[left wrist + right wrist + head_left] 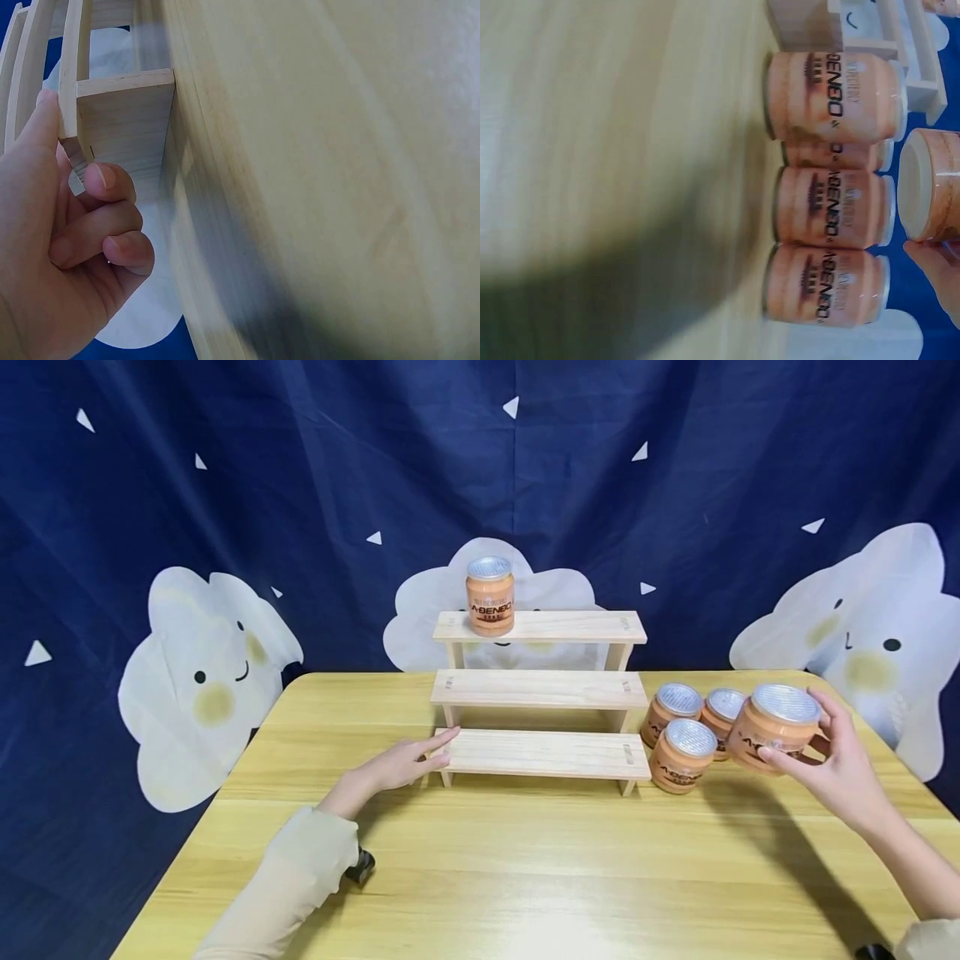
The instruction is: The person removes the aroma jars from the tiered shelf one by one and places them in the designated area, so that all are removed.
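My right hand (843,768) grips an orange jar (774,727) with a silver ribbed lid, raised above the table at the right. In the right wrist view this jar (939,184) shows its pale base, and only part of the hand (937,277) appears. My left hand (397,762) holds the left end of the lowest step of a wooden three-step stand (543,752). In the left wrist view the left hand's curled fingers (105,225) lie at that board end. A matching jar (491,597) stands on the left of the top step.
Several more orange jars (681,756) stand close together on the wooden table (525,860), just right of the stand; the held jar partly hides this group in the head view. A dark blue curtain (337,485) with white cloud faces hangs behind the table.
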Action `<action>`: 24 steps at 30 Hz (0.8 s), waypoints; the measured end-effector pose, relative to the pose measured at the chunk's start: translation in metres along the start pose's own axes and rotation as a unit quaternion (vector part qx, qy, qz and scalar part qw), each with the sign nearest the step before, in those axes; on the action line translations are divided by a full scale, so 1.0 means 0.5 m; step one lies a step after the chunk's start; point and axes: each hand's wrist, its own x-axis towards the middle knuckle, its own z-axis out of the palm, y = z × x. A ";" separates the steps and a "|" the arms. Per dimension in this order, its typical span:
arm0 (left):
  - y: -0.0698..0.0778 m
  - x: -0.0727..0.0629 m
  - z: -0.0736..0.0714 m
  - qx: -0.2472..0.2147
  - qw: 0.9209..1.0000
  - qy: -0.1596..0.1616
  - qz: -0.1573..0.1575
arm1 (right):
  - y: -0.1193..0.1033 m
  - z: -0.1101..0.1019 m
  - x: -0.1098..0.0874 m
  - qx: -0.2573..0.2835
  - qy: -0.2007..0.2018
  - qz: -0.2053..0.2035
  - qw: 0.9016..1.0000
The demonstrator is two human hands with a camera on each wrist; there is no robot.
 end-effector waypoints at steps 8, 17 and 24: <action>0.000 -0.001 0.001 0.005 1.000 0.006 0.005 | 0.038 0.008 -0.025 -0.004 -0.016 0.016 1.000; 0.004 -0.004 0.003 -0.003 1.000 0.003 -0.001 | 0.066 0.026 -0.043 -0.002 -0.044 0.005 0.999; 0.002 -0.002 0.002 0.000 1.000 0.007 0.004 | 0.083 0.038 -0.044 0.005 -0.068 0.021 0.997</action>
